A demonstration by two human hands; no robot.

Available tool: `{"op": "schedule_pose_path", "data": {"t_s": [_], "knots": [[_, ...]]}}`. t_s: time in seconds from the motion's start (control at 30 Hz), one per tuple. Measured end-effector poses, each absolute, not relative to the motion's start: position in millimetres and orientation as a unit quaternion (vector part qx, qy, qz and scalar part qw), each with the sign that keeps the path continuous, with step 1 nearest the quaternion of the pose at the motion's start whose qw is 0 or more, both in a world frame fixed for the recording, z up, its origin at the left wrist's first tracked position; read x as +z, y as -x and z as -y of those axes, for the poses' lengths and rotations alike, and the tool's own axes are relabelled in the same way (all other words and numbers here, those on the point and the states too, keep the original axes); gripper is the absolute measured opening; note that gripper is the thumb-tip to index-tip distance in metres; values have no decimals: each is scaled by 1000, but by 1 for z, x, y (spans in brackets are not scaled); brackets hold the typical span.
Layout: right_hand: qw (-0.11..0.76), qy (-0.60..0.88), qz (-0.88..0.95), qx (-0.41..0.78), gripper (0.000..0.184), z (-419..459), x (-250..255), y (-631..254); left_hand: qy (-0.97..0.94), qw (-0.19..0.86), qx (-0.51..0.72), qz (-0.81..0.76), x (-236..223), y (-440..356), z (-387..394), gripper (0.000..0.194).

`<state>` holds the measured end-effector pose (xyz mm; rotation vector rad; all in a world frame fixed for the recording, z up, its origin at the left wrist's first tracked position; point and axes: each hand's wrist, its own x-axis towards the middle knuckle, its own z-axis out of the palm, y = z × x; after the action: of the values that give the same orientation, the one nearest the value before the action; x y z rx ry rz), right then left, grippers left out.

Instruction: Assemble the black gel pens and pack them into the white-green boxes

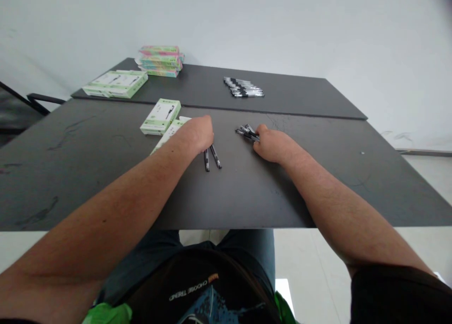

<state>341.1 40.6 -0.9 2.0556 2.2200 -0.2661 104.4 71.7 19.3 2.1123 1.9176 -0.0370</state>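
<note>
My left hand (196, 133) rests on the dark table (106, 173) with its fingers curled under, closed over two black pens (212, 158) whose ends stick out toward me. My right hand (273, 144) is closed on a small bunch of black pens (247, 132) that pokes out to its left. A green and white box (161, 116) lies just left of my left hand. A second such box (168, 133) is partly hidden under my left wrist.
A row of several black pens (244, 87) lies on the far table section. At the far left are flat green boxes (116, 83) and a stack of colourful boxes (160, 60). A white wall stands behind. A dark chair frame (35, 100) is at left.
</note>
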Motion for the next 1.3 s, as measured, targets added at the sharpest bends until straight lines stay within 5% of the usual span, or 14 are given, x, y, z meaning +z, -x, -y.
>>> {"op": "schedule_pose_path", "data": {"t_s": [0.47, 0.9, 1.17, 1.3], "knots": [[48, -634, -762, -118, 60, -23, 10, -335, -844, 80, 68, -526, -9, -80, -28, 51], [-26, -499, -850, -164, 33, 3, 9, -314, -879, 110, 133, -445, -19, -78, -17, 35], [-57, -474, -865, -154, 45, 0, 0, -321, -885, 121, 168, -417, -23, -73, -13, 52], [-26, -491, -861, -130, 39, -7, 4, -331, -904, 105, 153, -386, -23, -74, -12, 44]]}}
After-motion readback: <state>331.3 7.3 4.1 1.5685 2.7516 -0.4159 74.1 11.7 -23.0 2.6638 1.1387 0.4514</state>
